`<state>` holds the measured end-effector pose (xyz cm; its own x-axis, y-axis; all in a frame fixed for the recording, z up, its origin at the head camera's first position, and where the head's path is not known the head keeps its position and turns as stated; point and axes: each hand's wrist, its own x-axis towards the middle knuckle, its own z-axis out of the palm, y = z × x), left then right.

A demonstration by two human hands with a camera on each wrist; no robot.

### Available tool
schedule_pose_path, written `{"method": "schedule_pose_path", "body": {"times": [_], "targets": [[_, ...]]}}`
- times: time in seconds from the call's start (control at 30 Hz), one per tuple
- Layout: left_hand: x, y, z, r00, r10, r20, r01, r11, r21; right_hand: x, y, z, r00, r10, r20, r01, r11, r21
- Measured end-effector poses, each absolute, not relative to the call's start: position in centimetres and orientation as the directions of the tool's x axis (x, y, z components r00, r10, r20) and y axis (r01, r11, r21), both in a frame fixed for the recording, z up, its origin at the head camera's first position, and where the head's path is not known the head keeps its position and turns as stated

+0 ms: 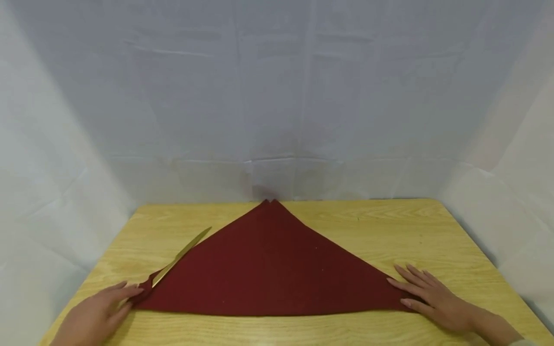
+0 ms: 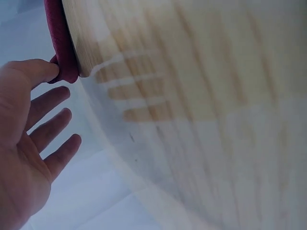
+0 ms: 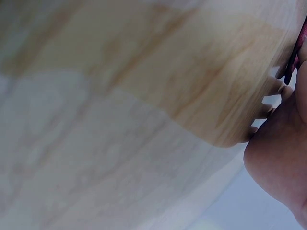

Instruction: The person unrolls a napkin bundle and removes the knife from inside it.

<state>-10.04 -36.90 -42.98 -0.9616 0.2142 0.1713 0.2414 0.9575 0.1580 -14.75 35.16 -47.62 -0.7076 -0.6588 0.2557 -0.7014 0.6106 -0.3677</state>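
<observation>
A dark red cloth (image 1: 259,274), folded into a triangle, lies on the wooden table with its peak at the far edge. My left hand (image 1: 97,310) pinches its left corner. In the left wrist view, thumb and index finger of that hand (image 2: 24,124) hold the red cloth edge (image 2: 62,43), the other fingers apart from it. A gold-coloured, blade-shaped strip (image 1: 183,253) slants along the cloth's left edge; its kind is unclear. At the right corner, my right hand (image 1: 437,300) rests with fingers spread. The right wrist view shows this hand (image 3: 280,143) only partly.
The light wood table (image 1: 381,221) reaches back to a hanging grey-white sheet (image 1: 277,105). White sheets also stand at the left side (image 1: 47,168) and right side (image 1: 515,158), close to the table's edges.
</observation>
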Motion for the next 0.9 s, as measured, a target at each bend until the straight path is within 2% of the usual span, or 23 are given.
{"method": "schedule_pose_path", "body": {"times": [0.17,0.33,0.43,0.63,0.8,0.9], "targets": [[-10.5,-36.7,-42.9,-0.908,0.321,0.268,0.342,0.939,0.033,-14.7,35.3,-47.7,-0.713,-0.656,0.248,-0.694,0.609,-0.384],[-11.0,-36.4,-43.0,-0.788,0.477,0.389,0.481,0.872,-0.096,-14.7,35.3,-47.9,-0.72,-0.653,0.237,-0.684,0.608,-0.404],[-11.2,-35.9,-43.1,-0.76,0.519,0.391,0.511,0.849,-0.136,-14.8,35.3,-47.9,-0.723,-0.649,0.234,-0.68,0.613,-0.402],[-11.4,-35.1,-43.0,-0.794,0.503,0.341,0.494,0.861,-0.12,-14.8,35.1,-48.0,-0.728,-0.645,0.233,-0.677,0.62,-0.398],[-11.3,-35.3,-43.0,-0.886,0.384,0.258,0.4,0.917,0.007,-14.8,35.0,-47.8,-0.731,-0.641,0.231,-0.674,0.627,-0.391],[-11.3,-35.8,-43.2,-0.921,0.311,0.235,0.338,0.937,0.086,-14.8,35.0,-47.7,-0.732,-0.641,0.231,-0.674,0.629,-0.388]]}}
